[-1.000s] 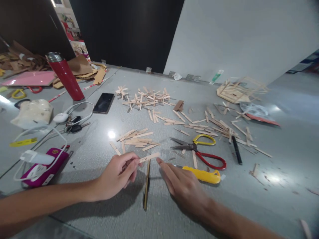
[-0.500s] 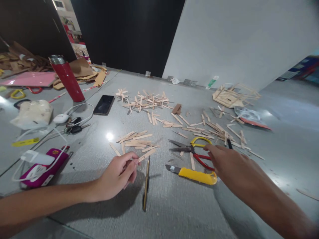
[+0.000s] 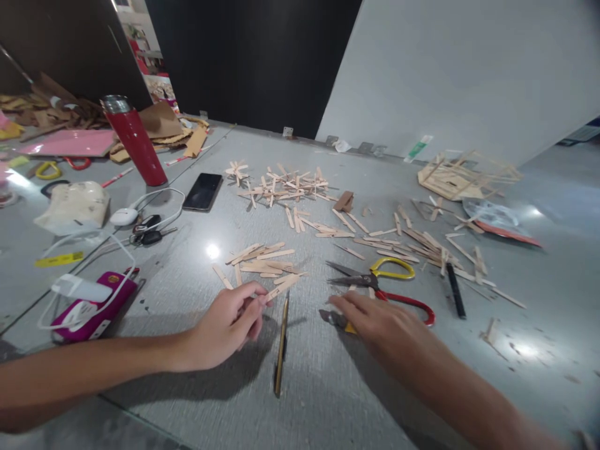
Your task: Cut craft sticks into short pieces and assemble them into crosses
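Clearly, a grey, shiny, faintly streaked surface (image 3: pixel 178 300) spreads beneath both hands, with one black panel (image 3: pixel 253 62) and one pale panel (image 3: pixel 445 62) standing beyond them. Thumb and fingers closed, the left hand (image 3: pixel 229 326) pinches one flat wooden stick (image 3: pixel 282 287); more thin sticks (image 3: pixel 265 267) lie loosely heaped just beyond that pinch. One slim gold-coloured pen (image 3: pixel 282 347) lies just right of it. Farther right, the palm-down right hand (image 3: pixel 382 325) covers most of one yellow-handled cutter (image 3: pixel 332 318); whether it has hold of it, I cannot tell. Just past it lies one pair of metal-bladed scissors (image 3: pixel 368 281), with one yellow and one red loop.
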Demonstrator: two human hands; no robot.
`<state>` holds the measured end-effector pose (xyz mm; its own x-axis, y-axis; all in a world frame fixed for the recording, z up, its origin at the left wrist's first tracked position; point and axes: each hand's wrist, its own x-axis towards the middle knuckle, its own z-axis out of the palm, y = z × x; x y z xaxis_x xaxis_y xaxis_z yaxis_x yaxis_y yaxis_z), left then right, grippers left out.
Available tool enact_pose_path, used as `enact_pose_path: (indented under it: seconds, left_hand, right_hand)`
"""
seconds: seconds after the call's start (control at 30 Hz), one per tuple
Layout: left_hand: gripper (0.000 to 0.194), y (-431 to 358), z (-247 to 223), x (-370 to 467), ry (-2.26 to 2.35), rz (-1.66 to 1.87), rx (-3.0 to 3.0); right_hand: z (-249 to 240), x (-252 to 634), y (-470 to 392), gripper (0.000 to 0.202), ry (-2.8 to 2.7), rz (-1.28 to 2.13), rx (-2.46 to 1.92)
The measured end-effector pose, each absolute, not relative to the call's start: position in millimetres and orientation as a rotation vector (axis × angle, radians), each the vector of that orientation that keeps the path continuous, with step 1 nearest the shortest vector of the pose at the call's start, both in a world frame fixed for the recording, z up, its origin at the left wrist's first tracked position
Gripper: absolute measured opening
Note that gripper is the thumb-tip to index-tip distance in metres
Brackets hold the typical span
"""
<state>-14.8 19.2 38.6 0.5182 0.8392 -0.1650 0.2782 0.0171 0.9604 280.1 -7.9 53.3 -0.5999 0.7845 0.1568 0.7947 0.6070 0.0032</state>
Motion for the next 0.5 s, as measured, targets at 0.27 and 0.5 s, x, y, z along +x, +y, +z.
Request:
enact_pose_path:
  seconds: [0.27, 0.5]
  left_hand:
    - [0.036, 20.3, 41.0, -15.0, 1.010, 0.562, 1.563]
    - [0.036, 20.3, 37.9, -16.0, 1.008, 0.575, 1.566]
  right_hand:
    - [62.1, 341.1, 24.2, 0.030, -2.595, -0.152, -2.180]
    - [35.8, 363.2, 38.6, 0.032, -2.547, -0.035, -2.210]
